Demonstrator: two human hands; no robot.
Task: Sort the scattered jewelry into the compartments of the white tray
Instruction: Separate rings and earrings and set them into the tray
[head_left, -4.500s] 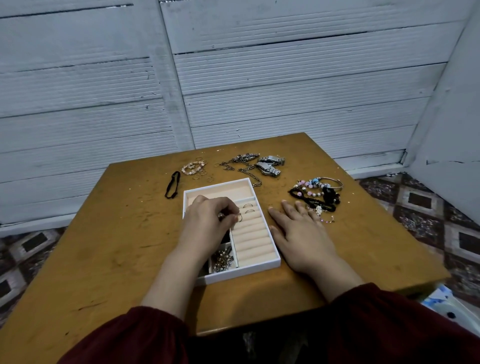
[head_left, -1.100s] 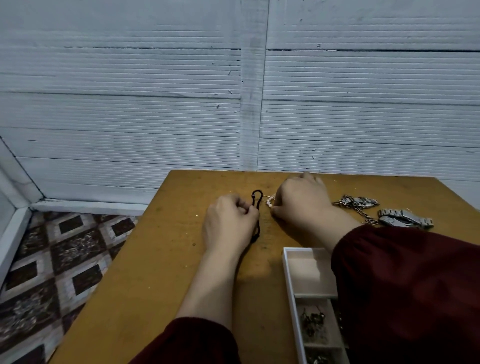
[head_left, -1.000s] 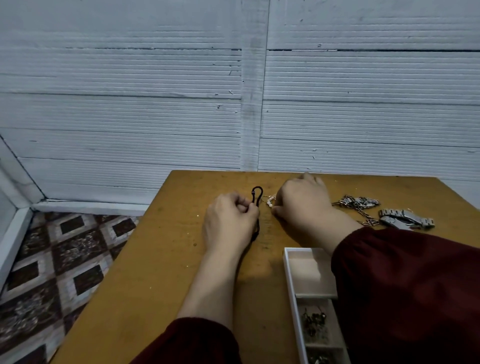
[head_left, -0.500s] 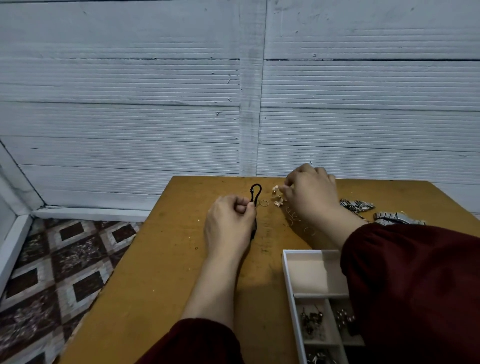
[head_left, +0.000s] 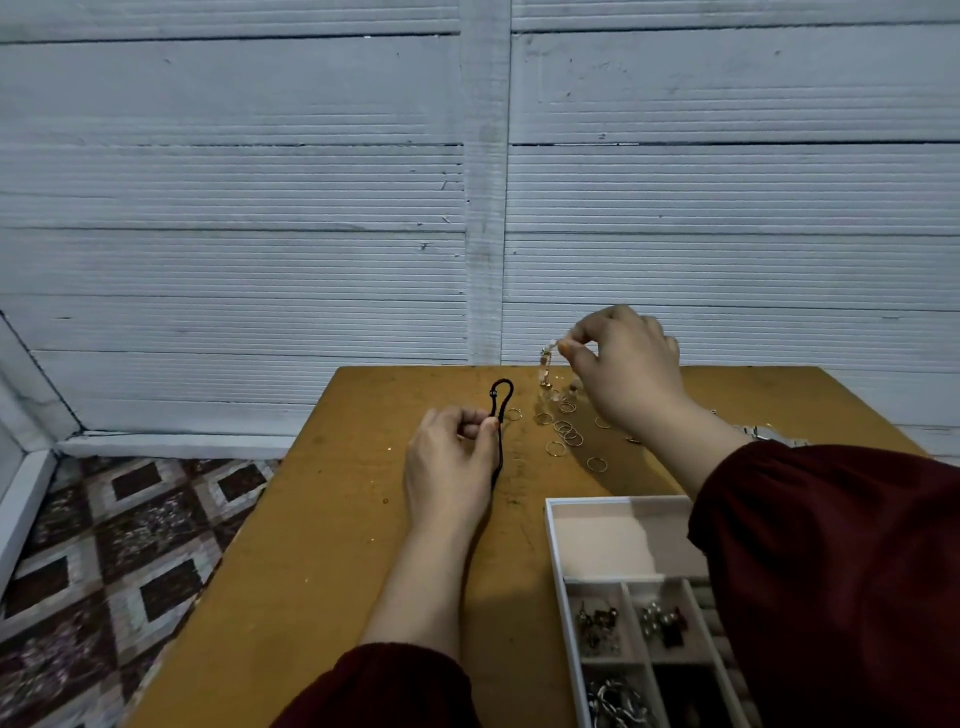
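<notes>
A wooden surface (head_left: 337, 519) carries a white tray (head_left: 597, 500), which is partly covered by a dark red sleeve (head_left: 831, 571). Just beyond the tray's far left corner, the left hand (head_left: 452, 467) rests on the surface. Its fingers (head_left: 470, 418) are curled, pinching a black cord loop (head_left: 500, 410) whose rounded end points away from the tray. Farther beyond the tray's far edge, the right hand (head_left: 623, 364) is raised, its fingers (head_left: 576, 335) pinching the top of a pale beaded bracelet (head_left: 545, 366) that dangles down. Thin gold rings (head_left: 563, 431) lie scattered between the tray and the bracelet. The tray's small near compartments hold earrings (head_left: 597, 623).
</notes>
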